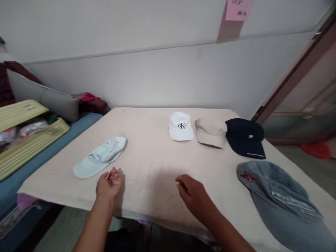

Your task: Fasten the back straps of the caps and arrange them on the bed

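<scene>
My left hand [109,182] hovers at the table's near side, palm turned up and fingers loosely bent, with nothing in it. Just beyond its fingertips lies a pale mint-white cap [101,156], tipped over with its brim toward the left. My right hand [191,191] is above the table right of the middle, its fingers loosely curled around a gap and holding nothing. At the back stand a white cap [181,126] with black letters, a beige cap [211,132] and a navy cap [244,137] in a row. A faded grey-blue cap [283,199] lies nearest on the right.
A cream cloth covers the table [147,140], which meets a white wall [147,80]. On the left, a grey cushion [47,94] and yellow slatted panels [34,147] rest on a blue surface. A pink note [238,10] hangs on the wall. A red item [316,149] sits low at right.
</scene>
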`<state>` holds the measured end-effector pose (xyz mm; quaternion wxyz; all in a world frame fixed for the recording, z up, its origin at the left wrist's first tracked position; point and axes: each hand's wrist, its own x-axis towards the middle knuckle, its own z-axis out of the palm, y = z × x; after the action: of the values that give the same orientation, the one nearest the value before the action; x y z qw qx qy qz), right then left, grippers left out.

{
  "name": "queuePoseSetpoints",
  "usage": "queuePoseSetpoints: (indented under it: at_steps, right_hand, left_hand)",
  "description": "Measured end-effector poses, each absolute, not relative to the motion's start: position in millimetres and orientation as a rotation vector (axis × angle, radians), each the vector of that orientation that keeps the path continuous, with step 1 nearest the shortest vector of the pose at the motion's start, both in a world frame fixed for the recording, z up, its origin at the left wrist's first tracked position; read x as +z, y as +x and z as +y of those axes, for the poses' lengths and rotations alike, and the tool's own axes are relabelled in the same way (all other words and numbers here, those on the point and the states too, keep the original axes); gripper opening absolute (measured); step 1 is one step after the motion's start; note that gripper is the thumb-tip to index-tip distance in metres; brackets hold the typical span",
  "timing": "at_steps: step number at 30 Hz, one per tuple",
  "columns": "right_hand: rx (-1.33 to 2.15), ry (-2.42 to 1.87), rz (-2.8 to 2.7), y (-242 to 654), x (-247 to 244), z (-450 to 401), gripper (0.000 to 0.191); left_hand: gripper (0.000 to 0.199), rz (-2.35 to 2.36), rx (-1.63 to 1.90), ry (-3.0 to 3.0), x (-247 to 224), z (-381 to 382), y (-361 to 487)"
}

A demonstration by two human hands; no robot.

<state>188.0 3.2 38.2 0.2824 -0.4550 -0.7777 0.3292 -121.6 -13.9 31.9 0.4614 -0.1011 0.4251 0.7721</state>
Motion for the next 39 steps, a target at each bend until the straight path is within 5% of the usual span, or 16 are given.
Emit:
queuePoseSetpoints:
  at_steps: [13, 39]
  right_hand:
    - [1.017, -1.030, -2.461, 94.6, 7.4, -9.4, 0.017]
    - [0.884, -1.043, -2.587, 85.5, -2.9, -10.4, 0.010]
  left_hand:
    - [0.019, 1.070, 2.063, -0.362, 9.0, -16.7, -200.4]
    - [0.016, 1.226, 2.138, -0.241, -1.5, -9.7, -216.9]
